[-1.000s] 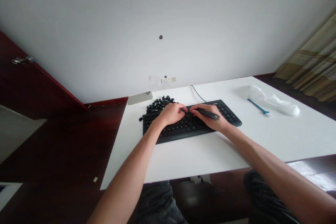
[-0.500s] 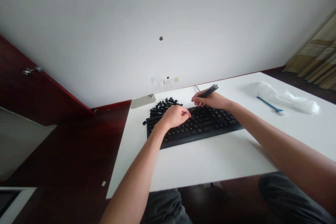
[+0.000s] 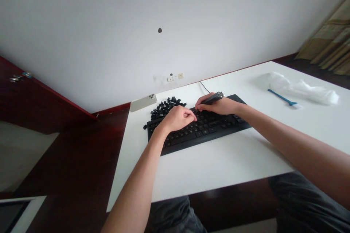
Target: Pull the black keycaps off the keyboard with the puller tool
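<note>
A black keyboard (image 3: pixel 207 137) lies on the white table, with several key positions on its left part bare of caps. Over its left half rests my left hand (image 3: pixel 179 118), fingers curled together near the middle keys; whether they hold anything is hidden. My right hand (image 3: pixel 216 105) grips a dark pen-like tool (image 3: pixel 214 98), its thin tip down at the keys beside my left fingertips. Behind the keyboard's left end sits a pile of loose black keycaps (image 3: pixel 164 108), and one single keycap (image 3: pixel 145 127) lies off its left edge.
A phone (image 3: pixel 143 103) lies at the table's back left corner. On the right of the table (image 3: pixel 218 167) are a blue brush (image 3: pixel 281 97) and a crumpled clear plastic bag (image 3: pixel 306 89). A cable (image 3: pixel 204 87) runs back towards the wall.
The right hand has come down and left, bringing the tool's tip to the keys by my left fingers. The view has shifted slightly.
</note>
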